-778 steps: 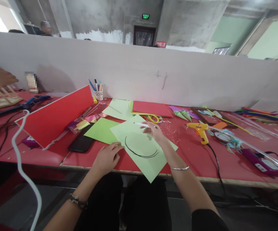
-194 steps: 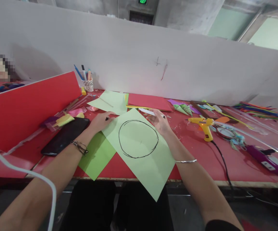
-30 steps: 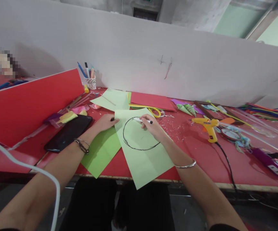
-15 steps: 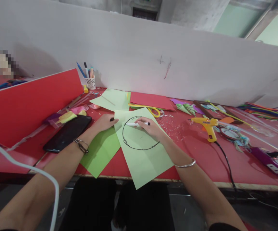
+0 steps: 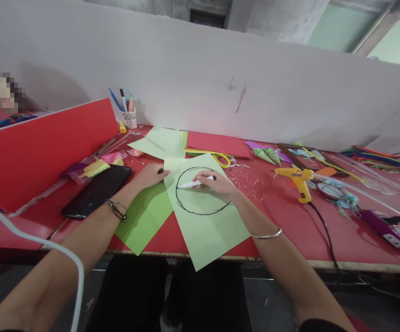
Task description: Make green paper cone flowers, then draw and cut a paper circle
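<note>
My right hand [image 5: 217, 182] grips a white marker [image 5: 196, 183] with a black end, its tip on the left side of a black circle drawn on a pale green sheet of paper [image 5: 206, 235]. The circle's line is doubled in places. At the sheet's upper left edge, my left hand [image 5: 153, 175] is closed on a small black piece [image 5: 160, 171] that looks like the marker's cap. A brighter green sheet [image 5: 144, 221] lies under my left wrist and beside the pale one.
A black phone [image 5: 98, 191] lies left, by a standing red board [image 5: 50, 147]. Behind are a pen cup [image 5: 129, 119], stacked red paper [image 5: 217, 144] and yellow-handled scissors [image 5: 223, 160]. To the right sit a yellow glue gun [image 5: 298, 180] and a purple power strip [image 5: 390, 233]. A white cable [image 5: 54, 244] crosses the lower left.
The marker tip has moved down and slightly left along the circle's left side, and the marker is more tilted. My left hand stays in nearly the same place.
</note>
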Motion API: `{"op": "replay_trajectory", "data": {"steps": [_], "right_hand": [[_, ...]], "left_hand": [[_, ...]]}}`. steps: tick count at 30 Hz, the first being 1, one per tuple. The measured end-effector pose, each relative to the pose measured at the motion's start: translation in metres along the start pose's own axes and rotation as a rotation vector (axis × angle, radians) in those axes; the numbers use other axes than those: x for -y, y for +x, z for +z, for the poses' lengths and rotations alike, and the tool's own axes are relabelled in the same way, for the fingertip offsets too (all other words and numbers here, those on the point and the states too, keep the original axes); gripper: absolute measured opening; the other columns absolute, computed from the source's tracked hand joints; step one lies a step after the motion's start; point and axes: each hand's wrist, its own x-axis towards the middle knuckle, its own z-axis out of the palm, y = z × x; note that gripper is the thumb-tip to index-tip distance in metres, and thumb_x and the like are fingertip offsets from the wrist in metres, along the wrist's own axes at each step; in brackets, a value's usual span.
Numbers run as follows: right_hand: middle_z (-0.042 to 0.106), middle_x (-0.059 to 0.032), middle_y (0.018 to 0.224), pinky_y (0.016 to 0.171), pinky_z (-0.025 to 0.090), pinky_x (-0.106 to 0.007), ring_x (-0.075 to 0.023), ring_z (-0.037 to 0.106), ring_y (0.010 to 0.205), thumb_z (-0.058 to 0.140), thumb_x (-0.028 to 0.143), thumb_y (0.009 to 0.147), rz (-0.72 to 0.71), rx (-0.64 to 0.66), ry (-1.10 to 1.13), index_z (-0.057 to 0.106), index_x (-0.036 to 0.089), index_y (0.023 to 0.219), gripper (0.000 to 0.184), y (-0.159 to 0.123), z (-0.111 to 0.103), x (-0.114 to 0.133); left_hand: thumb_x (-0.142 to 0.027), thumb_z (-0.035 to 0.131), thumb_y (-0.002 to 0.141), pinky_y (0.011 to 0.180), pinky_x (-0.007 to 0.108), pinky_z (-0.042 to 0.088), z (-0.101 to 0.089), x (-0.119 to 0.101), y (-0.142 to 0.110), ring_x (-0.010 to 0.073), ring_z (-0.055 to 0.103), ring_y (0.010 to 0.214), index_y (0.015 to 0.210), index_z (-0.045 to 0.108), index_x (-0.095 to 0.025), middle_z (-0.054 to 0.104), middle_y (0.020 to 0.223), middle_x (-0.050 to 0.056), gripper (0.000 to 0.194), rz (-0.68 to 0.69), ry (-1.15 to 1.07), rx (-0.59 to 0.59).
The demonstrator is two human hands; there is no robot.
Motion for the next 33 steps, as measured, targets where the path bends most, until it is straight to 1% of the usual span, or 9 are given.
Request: {"op": "replay_trajectory", "data": {"steps": [5, 10, 15, 18, 26, 33], "right_hand": [[0.063, -0.0017, 0.078, 0.067, 0.04, -0.025, -0.0097, 0.054, 0.065, 0.048, 0.038, 0.078, 0.005, 0.034, -0.01, 0.062, 0.018, 0.08, 0.025, -0.0006, -0.002, -0.0005], [0.065, -0.0023, 0.074, 0.067, 0.042, -0.025, -0.0104, 0.054, 0.064, 0.048, 0.04, 0.077, -0.004, 0.095, 0.026, 0.062, 0.017, 0.078, 0.027, -0.0014, -0.0039, 0.0003], [0.065, -0.0023, 0.077, 0.069, 0.042, -0.025, -0.0099, 0.055, 0.064, 0.048, 0.041, 0.077, -0.019, 0.061, 0.038, 0.062, 0.017, 0.08, 0.028, -0.0003, -0.0048, -0.0023], [0.065, -0.002, 0.077, 0.069, 0.042, -0.026, -0.01, 0.055, 0.064, 0.049, 0.041, 0.077, -0.007, 0.071, 0.018, 0.062, 0.018, 0.08, 0.027, 0.0006, -0.0041, -0.0034], [0.066, -0.0033, 0.069, 0.067, 0.045, -0.026, -0.011, 0.057, 0.063, 0.049, 0.042, 0.076, 0.011, 0.148, 0.084, 0.063, 0.015, 0.077, 0.03, -0.001, -0.0052, 0.0], [0.064, -0.0034, 0.06, 0.063, 0.045, -0.026, -0.0118, 0.057, 0.057, 0.047, 0.044, 0.076, 0.033, 0.162, 0.116, 0.063, 0.015, 0.071, 0.034, -0.0029, -0.0063, 0.0012]], "left_hand": [[-0.046, 0.039, 0.075, 0.047, 0.023, 0.026, -0.0002, 0.0003, -0.0001, 0.012, 0.041, 0.049, 0.052, 0.04, -0.017, 0.045, 0.05, 0.0, 0.037, 0.022, 0.002, -0.005], [-0.047, 0.039, 0.075, 0.047, 0.024, 0.027, -0.0004, 0.0004, 0.0003, 0.0126, 0.042, 0.049, 0.052, 0.041, -0.017, 0.047, 0.05, 0.001, 0.037, 0.009, 0.015, -0.006], [-0.047, 0.04, 0.074, 0.047, 0.024, 0.027, -0.0008, -0.0007, 0.0, 0.0129, 0.042, 0.049, 0.052, 0.043, -0.017, 0.048, 0.051, 0.001, 0.037, 0.013, 0.001, -0.011], [-0.047, 0.039, 0.074, 0.048, 0.024, 0.026, -0.0006, -0.0006, 0.0, 0.0131, 0.042, 0.049, 0.053, 0.044, -0.017, 0.047, 0.05, 0.001, 0.037, 0.006, 0.007, -0.009], [-0.049, 0.039, 0.074, 0.048, 0.024, 0.026, 0.0007, 0.0029, 0.0009, 0.0128, 0.041, 0.05, 0.053, 0.043, -0.017, 0.047, 0.051, 0.001, 0.038, 0.013, 0.006, -0.014], [-0.05, 0.039, 0.074, 0.049, 0.024, 0.028, -0.0001, 0.0015, 0.0007, 0.0131, 0.043, 0.051, 0.054, 0.045, -0.016, 0.049, 0.052, 0.001, 0.039, 0.031, 0.01, -0.003]]}}
